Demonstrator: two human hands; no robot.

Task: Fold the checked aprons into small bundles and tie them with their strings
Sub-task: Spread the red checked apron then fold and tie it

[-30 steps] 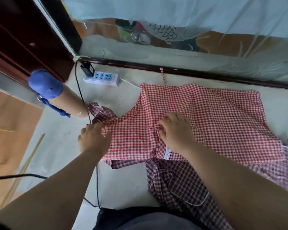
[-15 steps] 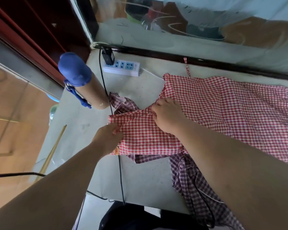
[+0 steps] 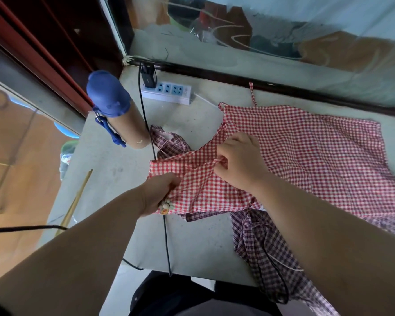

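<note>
A red-and-white checked apron (image 3: 310,151) lies spread on the grey table (image 3: 114,165), its bib end folded over toward the left. My left hand (image 3: 160,192) grips the bib's near left corner, fingers curled into the cloth. My right hand (image 3: 237,160) pinches a fold of the red cloth at the bib's middle. A thin red strap (image 3: 252,94) runs from the apron toward the back edge. Under the red one lies a dark purple checked apron (image 3: 260,245), showing at the front and behind the bib, with a white string on it.
A tan bottle with a blue cap (image 3: 116,115) leans at the back left. A white power strip (image 3: 167,91) with a black plug sits behind it, and a black cable (image 3: 165,236) runs across the table to the front edge. A wooden stick (image 3: 75,201) lies along the left edge.
The view has swung left and closer. My right hand moved from the apron's front centre up to the bib fold and now pinches it. My left hand shifted down to the bib corner.
</note>
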